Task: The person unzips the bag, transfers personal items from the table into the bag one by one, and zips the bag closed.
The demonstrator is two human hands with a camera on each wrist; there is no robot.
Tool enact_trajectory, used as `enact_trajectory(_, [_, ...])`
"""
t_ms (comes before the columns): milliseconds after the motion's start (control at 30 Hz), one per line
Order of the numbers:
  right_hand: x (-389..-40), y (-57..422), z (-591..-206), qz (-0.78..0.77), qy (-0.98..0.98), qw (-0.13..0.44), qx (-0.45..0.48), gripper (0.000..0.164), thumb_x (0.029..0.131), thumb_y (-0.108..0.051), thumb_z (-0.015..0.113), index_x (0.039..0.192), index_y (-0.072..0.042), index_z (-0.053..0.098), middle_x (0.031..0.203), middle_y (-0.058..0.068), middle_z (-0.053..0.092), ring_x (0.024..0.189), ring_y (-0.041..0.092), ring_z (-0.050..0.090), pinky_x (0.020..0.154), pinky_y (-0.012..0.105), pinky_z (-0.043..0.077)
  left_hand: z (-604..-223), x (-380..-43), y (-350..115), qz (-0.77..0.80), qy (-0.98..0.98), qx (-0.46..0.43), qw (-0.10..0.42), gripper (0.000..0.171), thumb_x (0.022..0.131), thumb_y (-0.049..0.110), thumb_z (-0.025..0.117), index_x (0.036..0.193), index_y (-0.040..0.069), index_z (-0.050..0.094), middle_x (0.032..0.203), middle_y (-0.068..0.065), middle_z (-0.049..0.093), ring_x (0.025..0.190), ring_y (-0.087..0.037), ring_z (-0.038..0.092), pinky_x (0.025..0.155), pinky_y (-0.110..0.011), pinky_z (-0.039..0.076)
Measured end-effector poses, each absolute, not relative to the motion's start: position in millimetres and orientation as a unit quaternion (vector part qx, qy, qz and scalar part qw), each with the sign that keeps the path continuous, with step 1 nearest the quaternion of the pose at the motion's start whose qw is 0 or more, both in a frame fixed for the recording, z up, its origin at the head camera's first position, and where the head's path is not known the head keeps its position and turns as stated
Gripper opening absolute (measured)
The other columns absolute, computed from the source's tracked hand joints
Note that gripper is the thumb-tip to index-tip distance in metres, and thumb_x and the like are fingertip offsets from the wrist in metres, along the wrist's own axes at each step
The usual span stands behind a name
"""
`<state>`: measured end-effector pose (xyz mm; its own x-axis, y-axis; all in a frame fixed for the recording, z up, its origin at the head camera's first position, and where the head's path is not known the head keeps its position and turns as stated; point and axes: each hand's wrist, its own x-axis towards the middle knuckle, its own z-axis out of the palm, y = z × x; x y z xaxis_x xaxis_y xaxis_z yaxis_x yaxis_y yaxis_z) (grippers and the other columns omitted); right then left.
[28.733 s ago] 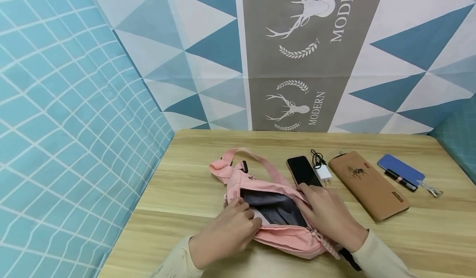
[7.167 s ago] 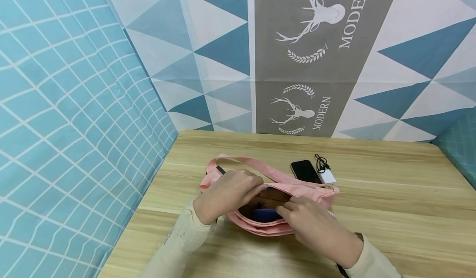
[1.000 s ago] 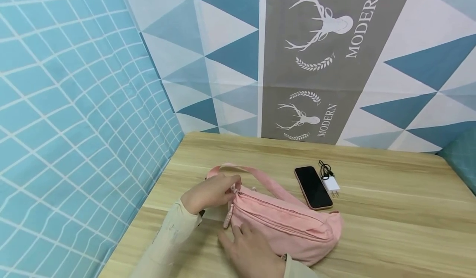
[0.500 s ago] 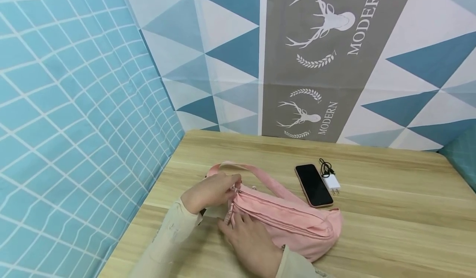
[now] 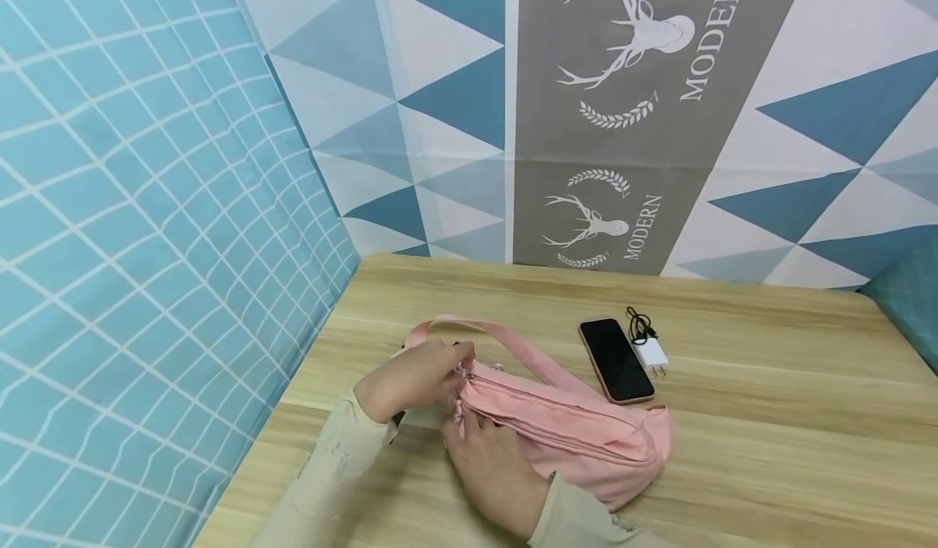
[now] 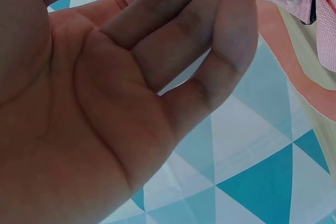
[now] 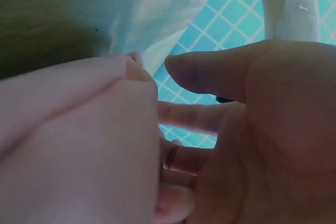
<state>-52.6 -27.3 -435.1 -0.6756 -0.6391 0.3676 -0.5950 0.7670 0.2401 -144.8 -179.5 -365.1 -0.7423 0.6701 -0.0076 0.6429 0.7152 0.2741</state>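
Pink bag [image 5: 567, 419] under the fingers, its zip [image 5: 542, 400] seemingly being worked.
Left hand [image 5: 418, 379] pinches the bag's end; right hand [image 5: 498, 468], fingers loosely spread, touches its front, gripping nothing; next move likely needs a steady hold.

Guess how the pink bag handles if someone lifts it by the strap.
The pink bag will probably sag and change shape: its cloth shows soft folds. The strap lies in a loose curve, so it likely flexes before taking load. Rolling seems unlikely, given the bag's long, slumped shape.
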Motion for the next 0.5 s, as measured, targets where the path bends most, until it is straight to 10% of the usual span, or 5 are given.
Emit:
enact_trajectory(233, [-57.9, -23.1, -426.4, -0.038, -0.907, 0.235, 0.347, 0.049, 0.080, -0.018, 0.073, 0.125, -0.001, 0.064, 0.094, 0.007, 0.066, 0.067, 0.016, 0.061, 0.044, 0.029, 0.043, -365.9, -142.5, -178.2, 0.131, 0.921, 0.364, 0.045, 0.013, 0.092, 0.004, 0.064, 0.103, 0.010, 0.061, 0.070, 0.006, 0.055, 0.059, -0.006, 0.046, 0.059, -0.024, 0.044])
enact_trajectory(500, [-71.4, -11.0, -404.8, 0.053, -0.895, 0.196, 0.396, 0.012, 0.085, -0.016, 0.072, 0.083, -0.011, 0.061, 0.066, -0.001, 0.053, 0.052, 0.011, 0.049, 0.040, 0.026, 0.038, -362.1, -138.7, -174.9, 0.142, 0.902, 0.401, 0.077, 0.029, 0.085, -0.007, 0.063, 0.107, 0.010, 0.069, 0.097, 0.000, 0.070, 0.082, -0.014, 0.062, 0.079, -0.028, 0.051])
